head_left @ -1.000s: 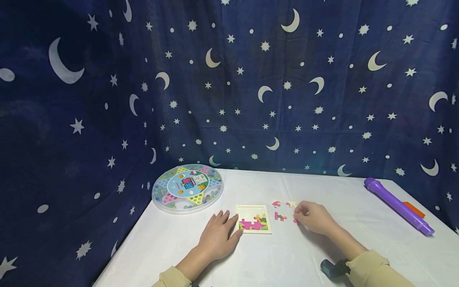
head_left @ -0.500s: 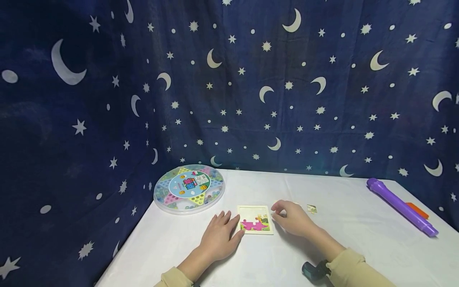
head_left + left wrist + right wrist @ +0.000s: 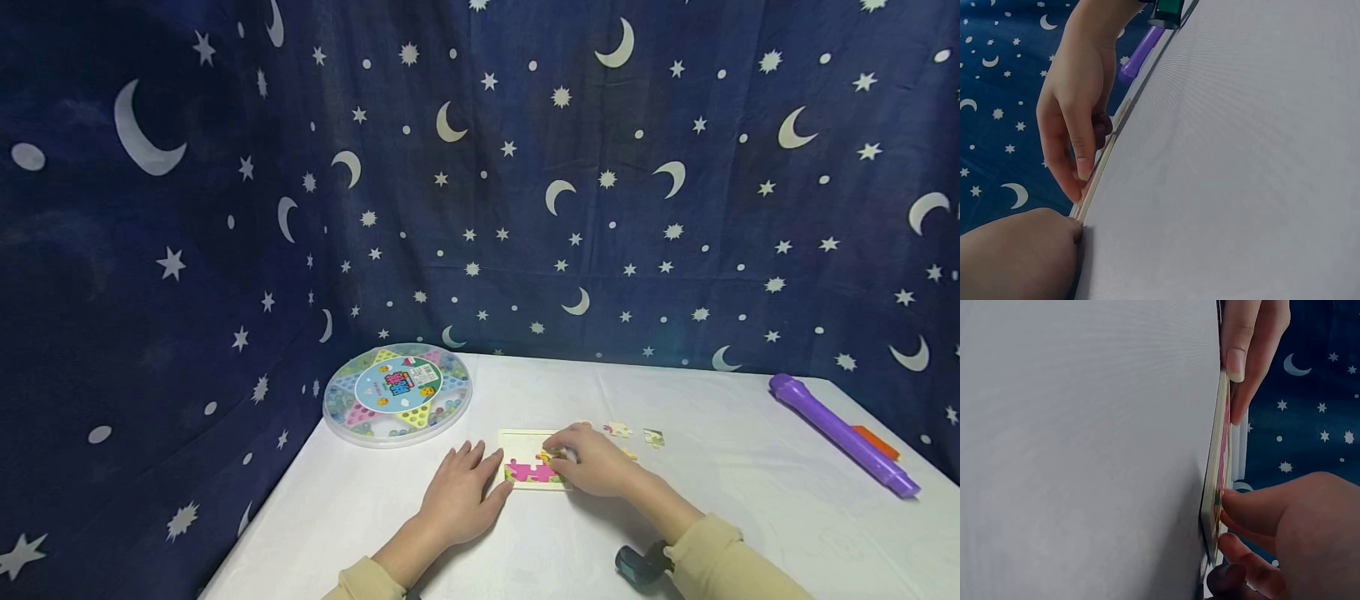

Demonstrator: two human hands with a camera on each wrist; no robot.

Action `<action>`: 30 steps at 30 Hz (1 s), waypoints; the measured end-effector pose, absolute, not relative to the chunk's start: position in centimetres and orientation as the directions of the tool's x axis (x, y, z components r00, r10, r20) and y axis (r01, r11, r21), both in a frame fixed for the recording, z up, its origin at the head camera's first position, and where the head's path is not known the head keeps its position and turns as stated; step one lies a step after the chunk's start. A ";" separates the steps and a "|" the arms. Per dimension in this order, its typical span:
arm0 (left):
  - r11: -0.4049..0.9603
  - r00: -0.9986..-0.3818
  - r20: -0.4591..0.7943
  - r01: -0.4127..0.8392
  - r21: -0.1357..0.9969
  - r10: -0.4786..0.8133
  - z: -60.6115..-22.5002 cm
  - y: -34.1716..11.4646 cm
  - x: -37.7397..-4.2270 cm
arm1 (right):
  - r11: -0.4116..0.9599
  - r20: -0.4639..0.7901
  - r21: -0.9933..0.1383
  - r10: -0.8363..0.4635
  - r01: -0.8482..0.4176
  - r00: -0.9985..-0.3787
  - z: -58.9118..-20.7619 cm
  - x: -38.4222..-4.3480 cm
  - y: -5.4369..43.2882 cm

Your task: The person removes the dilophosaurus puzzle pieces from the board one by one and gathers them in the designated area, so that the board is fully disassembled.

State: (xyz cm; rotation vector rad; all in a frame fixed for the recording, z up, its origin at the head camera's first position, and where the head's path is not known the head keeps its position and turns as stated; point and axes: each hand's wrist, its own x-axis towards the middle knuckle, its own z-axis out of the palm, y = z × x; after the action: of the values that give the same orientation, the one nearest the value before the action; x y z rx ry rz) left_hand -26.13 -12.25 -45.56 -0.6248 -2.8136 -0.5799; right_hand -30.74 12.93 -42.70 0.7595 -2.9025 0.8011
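A small cream puzzle tray (image 3: 521,432) lies on the white table, with a pink dinosaur picture (image 3: 528,472) partly filled in along its lower part. My left hand (image 3: 463,492) rests flat beside it, thumb and fingertips at the left edge. Over the tray's right side is my right hand (image 3: 588,461), its thumb and fingers bent down and pinching a puzzle piece (image 3: 572,455), mostly hidden by the fingers. Loose pieces lie to the right: a pale one (image 3: 617,429), a green-and-cream one (image 3: 653,437) and others partly covered by this hand.
A round, clear-cased board game (image 3: 397,396) with coloured beads stands at the back left. On the right lie a purple tube (image 3: 840,433) and an orange object (image 3: 876,442). A dark blue star-and-moon curtain (image 3: 510,192) hangs behind and to the left.
My right hand has moved left from the loose pieces to the tray's right side, uncovering the green-and-cream piece on the table. My left hand has stayed at the tray's left edge.
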 end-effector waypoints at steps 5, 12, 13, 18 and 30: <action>0.833 -0.890 0.276 0.443 0.332 0.364 -45.6 -12.2 -26.2 | 0.726 0.120 -0.483 -0.499 -0.489 -0.858 -42.4 -30.8 12.9; 0.832 -0.892 0.272 0.440 0.337 0.362 -45.7 -12.2 -26.2 | 0.739 0.063 -0.512 -0.476 -0.438 -0.877 -42.1 -31.1 12.7; 0.832 -0.892 0.272 0.441 0.337 0.362 -45.7 -12.2 -26.2 | 0.743 0.060 -0.513 -0.469 -0.430 -0.881 -42.1 -31.2 12.6; 0.833 -0.891 0.274 0.440 0.334 0.361 -45.7 -12.2 -26.2 | 0.748 0.058 -0.527 -0.442 -0.404 -0.895 -42.1 -31.4 12.3; 0.837 -0.890 0.280 0.441 0.324 0.360 -45.7 -12.2 -26.2 | 0.766 0.061 -0.531 -0.391 -0.362 -0.918 -42.0 -30.9 11.8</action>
State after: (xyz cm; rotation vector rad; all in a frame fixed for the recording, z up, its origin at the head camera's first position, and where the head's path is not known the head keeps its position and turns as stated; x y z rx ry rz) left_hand -26.19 -12.24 -45.68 -0.6197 -2.8092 -0.5695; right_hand -30.89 11.80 -41.99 0.6403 -3.0022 0.8848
